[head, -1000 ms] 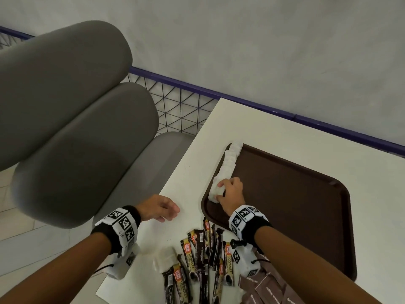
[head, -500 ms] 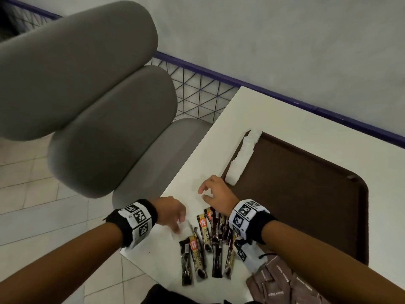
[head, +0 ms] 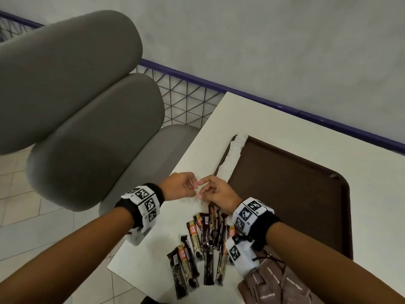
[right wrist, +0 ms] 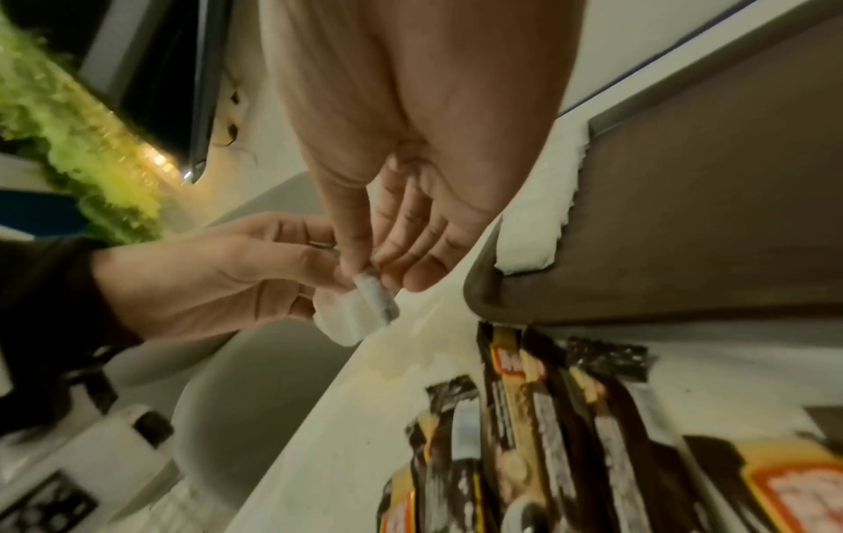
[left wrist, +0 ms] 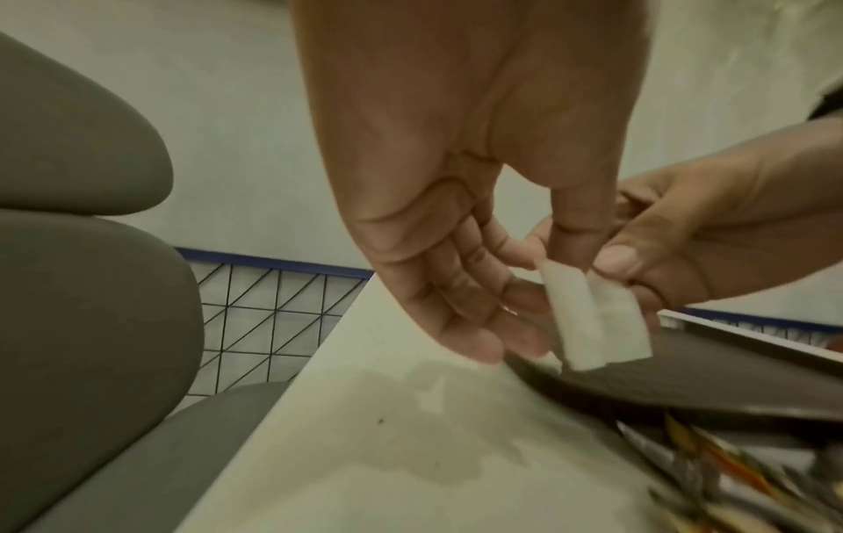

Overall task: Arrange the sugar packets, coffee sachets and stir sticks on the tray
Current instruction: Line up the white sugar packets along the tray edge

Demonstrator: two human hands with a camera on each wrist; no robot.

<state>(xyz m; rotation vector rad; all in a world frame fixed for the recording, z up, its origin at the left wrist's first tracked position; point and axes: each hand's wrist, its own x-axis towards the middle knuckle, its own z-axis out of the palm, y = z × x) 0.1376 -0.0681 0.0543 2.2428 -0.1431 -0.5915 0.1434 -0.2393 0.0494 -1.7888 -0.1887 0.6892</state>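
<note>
White paper sugar packets (left wrist: 597,317), two of them, hang pinched between my hands just above the tabletop (head: 153,255): my left hand (head: 179,186) holds one, my right hand (head: 217,191) the other, each grip narrow at the top edge. Their long axes run nearly vertical, free ends pointing down. I judge this the sugar step; next I carry them to the row of sugar packets (head: 230,159) along the tray (head: 306,194) rim, laid flat and aligned. Coffee sachets (head: 203,242) wait nearby.
</note>
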